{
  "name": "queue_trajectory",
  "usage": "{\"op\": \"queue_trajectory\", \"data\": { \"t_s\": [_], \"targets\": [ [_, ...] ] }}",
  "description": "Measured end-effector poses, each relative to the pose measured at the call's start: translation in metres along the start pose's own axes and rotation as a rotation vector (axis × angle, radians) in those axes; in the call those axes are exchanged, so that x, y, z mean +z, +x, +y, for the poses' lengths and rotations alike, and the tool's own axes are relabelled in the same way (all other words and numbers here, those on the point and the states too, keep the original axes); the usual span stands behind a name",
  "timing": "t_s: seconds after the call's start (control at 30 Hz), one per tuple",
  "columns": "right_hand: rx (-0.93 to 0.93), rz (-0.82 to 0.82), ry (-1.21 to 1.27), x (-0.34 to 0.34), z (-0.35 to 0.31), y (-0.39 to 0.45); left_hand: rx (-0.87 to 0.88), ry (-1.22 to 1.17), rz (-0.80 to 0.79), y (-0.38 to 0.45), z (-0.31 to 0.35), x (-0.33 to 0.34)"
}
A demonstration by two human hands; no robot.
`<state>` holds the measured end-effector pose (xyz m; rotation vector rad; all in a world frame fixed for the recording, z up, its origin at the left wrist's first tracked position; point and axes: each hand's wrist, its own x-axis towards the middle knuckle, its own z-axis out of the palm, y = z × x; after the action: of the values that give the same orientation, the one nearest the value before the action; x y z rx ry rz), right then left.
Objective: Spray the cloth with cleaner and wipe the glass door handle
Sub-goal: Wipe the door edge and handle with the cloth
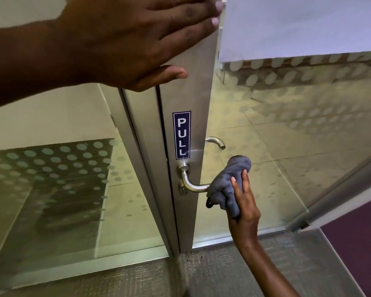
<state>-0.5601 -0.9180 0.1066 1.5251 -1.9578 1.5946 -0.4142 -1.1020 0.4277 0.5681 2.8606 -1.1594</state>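
Note:
A glass door with a brushed metal stile (186, 99) stands partly open in front of me. Its curved steel lever handle (189, 183) sticks out to the right, below a blue PULL sticker (181, 135). My right hand (243, 202) grips a bunched grey cloth (229, 185) that wraps the free end of the handle. My left hand (124, 41) lies flat, fingers spread, against the upper part of the door stile. A second lever (216, 141) shows on the door's far side. No spray bottle is in view.
A fixed glass panel with frosted dots (51, 168) stands to the left of the door. Another dotted glass panel (308, 99) and a metal rail (330, 200) run along the right. Grey carpet (212, 273) covers the floor below, with purple flooring (360, 243) at the far right.

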Motion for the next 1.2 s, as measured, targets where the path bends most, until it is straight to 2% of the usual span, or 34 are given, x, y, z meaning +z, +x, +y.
{"op": "queue_trajectory", "data": {
  "t_s": [0.07,0.1,0.2,0.33,0.43,0.5,0.57,0.83,1.2],
  "targets": [
    [0.185,0.062,0.137,0.006,-0.008,-0.007,-0.322,0.330,0.073,-0.035,-0.016,-0.012],
    [0.255,0.098,0.152,0.013,-0.012,-0.011,-0.361,0.316,0.068,-0.040,-0.021,-0.016],
    [0.476,0.203,0.284,0.018,-0.030,-0.010,-0.374,0.259,0.130,-0.034,-0.024,-0.020],
    [0.787,0.326,0.430,0.021,-0.055,0.001,-0.398,0.304,0.135,-0.039,-0.025,-0.018],
    [0.983,0.435,0.638,0.017,-0.068,0.018,-0.383,0.364,0.150,-0.038,-0.025,-0.023],
    [1.084,0.439,0.758,0.013,-0.067,0.031,-0.386,0.361,0.172,-0.039,-0.024,-0.022],
    [1.112,0.376,0.801,0.007,-0.061,0.047,-0.388,0.361,0.176,-0.039,-0.025,-0.020],
    [1.043,0.234,0.709,0.000,-0.047,0.071,-0.397,0.339,0.166,-0.040,-0.025,-0.020],
    [1.036,0.459,0.612,0.021,-0.082,0.049,-0.403,0.331,0.144,-0.040,-0.024,-0.019]
  ]
}}
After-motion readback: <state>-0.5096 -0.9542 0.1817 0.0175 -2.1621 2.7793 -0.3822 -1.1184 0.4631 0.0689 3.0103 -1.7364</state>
